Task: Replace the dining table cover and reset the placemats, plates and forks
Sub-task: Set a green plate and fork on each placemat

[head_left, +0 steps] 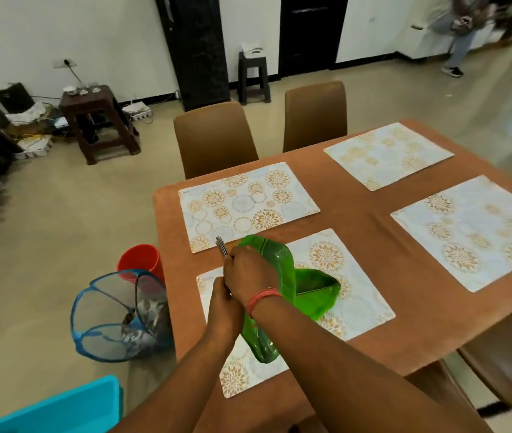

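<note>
- Cover looks done: the brown table cover (373,276) is on and four placemats are down, so I'd say we're at the plates-and-forks stage.
- Right hand (248,271) is curled around the bundle of forks (221,246), tines poking out toward 11 o'clock of the hand. Left hand (221,300) sits just below it at 7 o'clock, fingers wrapped round the handle ends as far as I can tell.
- The green plates (282,276) are over the near placemat (354,295), tilted up on edge rather than flat; what's propping them I can't make out.
- Tip: get the plates flat and centred on the mat first, or they may slide off.
- Then peel off one fork at a time and lay it beside a plate.
- Far mats at 12 to 3 o'clock need plates too.
- Mesh basket (114,320) on the floor at 9 o'clock, mind your elbow.
</note>
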